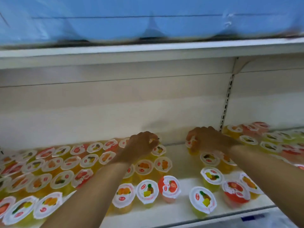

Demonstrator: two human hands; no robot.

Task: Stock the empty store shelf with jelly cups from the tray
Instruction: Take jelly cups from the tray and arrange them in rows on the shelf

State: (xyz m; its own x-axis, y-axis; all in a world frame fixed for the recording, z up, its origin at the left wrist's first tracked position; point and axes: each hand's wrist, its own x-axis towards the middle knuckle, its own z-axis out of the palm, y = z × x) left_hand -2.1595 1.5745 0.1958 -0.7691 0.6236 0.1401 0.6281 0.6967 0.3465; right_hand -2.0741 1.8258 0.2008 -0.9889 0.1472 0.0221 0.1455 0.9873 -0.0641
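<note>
Left block: my round clear-plastic jelly cups with white peel-off foil lids printed with fruit (pixel 54 163) stand upright and packed rim to rim across the left part of the white metal store shelf (pixel 178 155), from the front edge to the back.
Left hand: my left hand (pixel 141 146) reaches to the back of that block, fingers curled, pinching a small yellow jelly cup (pixel 153 140) at its rim.
Middle gap: a bare strip of shelf runs between the two hands, with an orange-fruit cup (pixel 123 197), a pineapple cup (pixel 147 193) and a red strawberry cup (pixel 169 188) side by side near the front.
Right hand: my right hand (pixel 205 139) lies palm down at the back, fingers bent around an orange jelly cup (pixel 191 143); motion blur hides the exact grip.
Right group: looser cups stand apart in front of that hand, among them a yellow pineapple cup (pixel 202 200) and a red-lidded one (pixel 236 193).
Far right: beyond the slotted upright post (pixel 227 96), more yellow, green and pink cups (pixel 269 142) sit on the neighbouring shelf bay.
</note>
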